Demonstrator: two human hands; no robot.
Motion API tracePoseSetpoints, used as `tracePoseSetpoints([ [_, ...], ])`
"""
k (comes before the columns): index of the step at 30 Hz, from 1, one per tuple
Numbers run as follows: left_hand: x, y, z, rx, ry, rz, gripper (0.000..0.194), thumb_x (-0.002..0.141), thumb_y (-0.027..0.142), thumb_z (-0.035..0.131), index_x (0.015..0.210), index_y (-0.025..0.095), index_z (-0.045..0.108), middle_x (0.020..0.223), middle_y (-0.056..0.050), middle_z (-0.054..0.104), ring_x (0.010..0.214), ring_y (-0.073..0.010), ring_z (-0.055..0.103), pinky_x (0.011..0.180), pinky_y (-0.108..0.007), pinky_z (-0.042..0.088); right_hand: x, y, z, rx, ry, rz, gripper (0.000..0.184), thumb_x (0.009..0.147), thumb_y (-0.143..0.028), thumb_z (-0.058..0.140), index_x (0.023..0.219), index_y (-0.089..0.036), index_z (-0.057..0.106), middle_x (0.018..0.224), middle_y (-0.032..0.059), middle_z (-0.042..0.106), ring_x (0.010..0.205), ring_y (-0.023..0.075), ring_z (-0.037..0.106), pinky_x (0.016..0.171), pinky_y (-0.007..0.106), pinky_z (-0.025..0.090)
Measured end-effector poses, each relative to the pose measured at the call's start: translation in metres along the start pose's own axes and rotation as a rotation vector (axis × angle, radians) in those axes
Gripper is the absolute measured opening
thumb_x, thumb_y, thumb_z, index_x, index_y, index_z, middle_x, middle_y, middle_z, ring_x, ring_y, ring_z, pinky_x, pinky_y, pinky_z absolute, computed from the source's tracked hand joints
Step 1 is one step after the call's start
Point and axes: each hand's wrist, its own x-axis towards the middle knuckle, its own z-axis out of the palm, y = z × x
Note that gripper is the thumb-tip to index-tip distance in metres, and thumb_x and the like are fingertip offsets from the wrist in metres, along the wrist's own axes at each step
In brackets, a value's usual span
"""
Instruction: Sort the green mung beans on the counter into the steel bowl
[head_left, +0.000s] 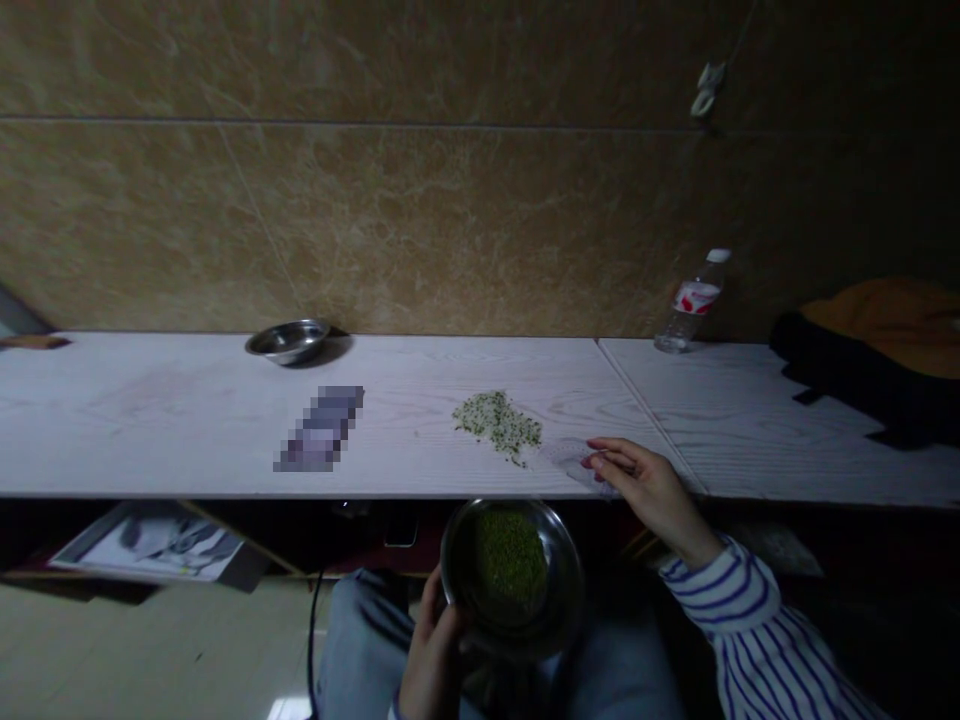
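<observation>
My left hand (433, 650) grips the rim of a steel bowl (566, 590) held over my lap, below the table's front edge. Small green beans fill the bowl's bottom. My right hand (649, 487), in a blue-striped sleeve, rests on the white wooden table (150, 420) with its fingers closed on a small clear plastic piece (574, 458). Just left of that hand lies a loose pile of green and pale beans (499, 422).
An empty steel bowl (289, 341) stands at the back by the tiled wall. A blurred flat object (322, 428) lies mid-table. A water bottle (691, 302) stands at the back right, beside a dark and orange bundle (877, 360). Papers (157, 540) lie under the table.
</observation>
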Motion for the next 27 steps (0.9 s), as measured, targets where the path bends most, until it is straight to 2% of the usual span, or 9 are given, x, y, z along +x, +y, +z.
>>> tracePoseSetpoints([
  [4,-0.003,0.003,0.005,0.045,-0.029,0.041,0.057,0.062,0.039,0.072,0.117,0.029,0.062,0.132,-0.007,0.056,0.117,-0.0315,0.053,0.075,-0.036,0.052,0.013,0.007,0.000,-0.038,-0.011,-0.036,0.032,0.072,-0.038,0.069,0.096,-0.017,0.069,0.085,0.0091,0.075,0.078,0.0217,0.070,0.071,0.034,0.055],
  [7,-0.004,0.008,0.012,-0.004,-0.041,0.007,0.059,0.065,0.039,0.071,0.121,0.028,0.059,0.122,-0.008,0.063,0.115,-0.0320,0.056,0.078,-0.038,0.052,0.024,0.009,0.001,-0.067,-0.057,-0.083,0.032,0.073,-0.038,0.068,0.097,-0.017,0.071,0.087,0.0094,0.075,0.081,0.0229,0.071,0.075,0.036,0.055],
  [12,0.000,0.008,0.024,-0.090,-0.089,0.014,0.060,0.063,0.033,0.074,0.121,0.026,0.058,0.115,-0.007,0.068,0.117,-0.0319,0.056,0.086,-0.038,0.049,0.037,0.003,0.007,-0.186,-0.194,-0.174,0.029,0.077,-0.036,0.064,0.098,-0.018,0.072,0.087,0.0091,0.076,0.084,0.0238,0.071,0.075,0.037,0.055],
  [14,0.002,0.005,0.026,-0.121,-0.073,-0.008,0.063,0.063,0.033,0.074,0.123,0.026,0.057,0.110,-0.007,0.070,0.113,-0.0315,0.059,0.088,-0.039,0.048,0.038,0.000,0.010,-0.238,-0.265,-0.209,0.026,0.078,-0.033,0.062,0.097,-0.019,0.073,0.088,0.0084,0.076,0.084,0.0231,0.071,0.076,0.036,0.055],
  [19,0.000,0.002,0.030,-0.165,-0.030,-0.003,0.053,0.065,0.032,0.074,0.116,0.025,0.061,0.116,-0.008,0.069,0.118,-0.0296,0.057,0.093,-0.038,0.045,0.043,-0.001,0.015,-0.289,-0.407,-0.271,0.023,0.080,-0.030,0.061,0.097,-0.021,0.074,0.097,0.0065,0.076,0.092,0.0213,0.069,0.085,0.035,0.053],
  [27,-0.007,0.009,0.037,-0.132,-0.010,-0.031,0.055,0.063,0.037,0.074,0.116,0.028,0.064,0.119,-0.008,0.068,0.115,-0.0335,0.057,0.088,-0.043,0.048,0.062,-0.002,0.024,-0.318,-0.439,-0.272,0.024,0.083,-0.029,0.060,0.101,-0.023,0.074,0.099,0.0052,0.075,0.093,0.0205,0.068,0.088,0.036,0.051],
])
